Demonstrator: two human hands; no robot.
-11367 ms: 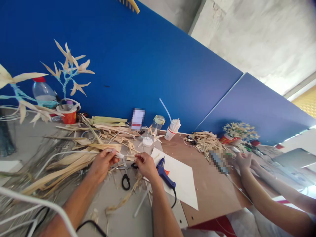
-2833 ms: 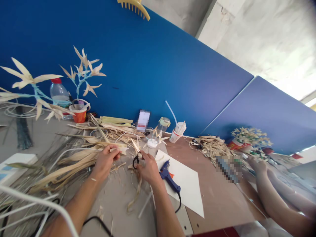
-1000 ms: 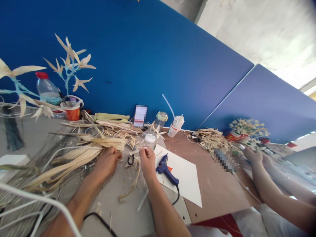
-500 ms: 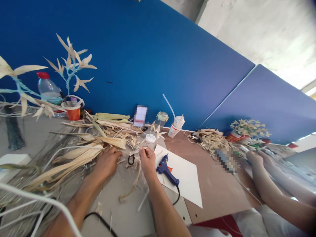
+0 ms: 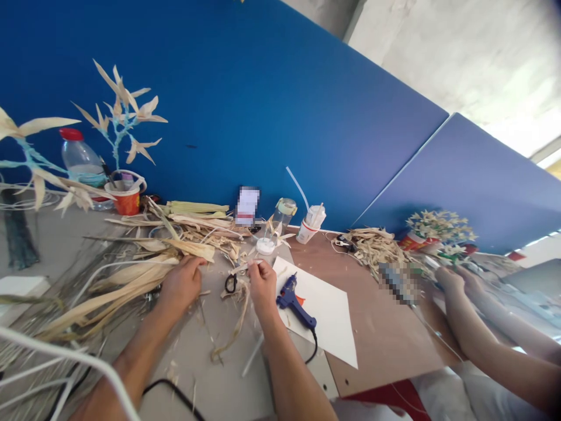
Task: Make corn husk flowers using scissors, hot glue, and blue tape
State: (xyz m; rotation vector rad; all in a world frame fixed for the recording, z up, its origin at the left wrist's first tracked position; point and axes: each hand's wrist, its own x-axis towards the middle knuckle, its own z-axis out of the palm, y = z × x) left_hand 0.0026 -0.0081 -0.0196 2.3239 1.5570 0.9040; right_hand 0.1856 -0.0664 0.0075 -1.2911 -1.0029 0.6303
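My right hand [image 5: 263,285] is closed in a pinch on a small pale strip of corn husk [image 5: 240,268] that points left from the fingertips. My left hand [image 5: 184,280] rests at the edge of the dried corn husks [image 5: 131,275], its fingers bent against a broad husk leaf; whatever lies in them is hidden. Between the hands are the black-handled scissors [image 5: 230,283], partly under husk scraps. Just beyond my right hand a white round base [image 5: 265,246] carries a thin stem with husk petals. A blue glue gun [image 5: 296,301] lies on white paper [image 5: 337,318] to the right.
A clear bottle with a light green lid [image 5: 286,210], a paper cup [image 5: 308,233] and a phone [image 5: 248,206] stand along the blue partition [image 5: 245,105]. Left is a red cup [image 5: 127,202] holding a husk-flower branch. At right, a co-worker's hands [image 5: 451,280] are busy near another husk pile.
My left hand has drawn back leftward to the husk leaf, whose tip has shifted slightly left. My right hand keeps its pinch on the husk strip in nearly the same place.
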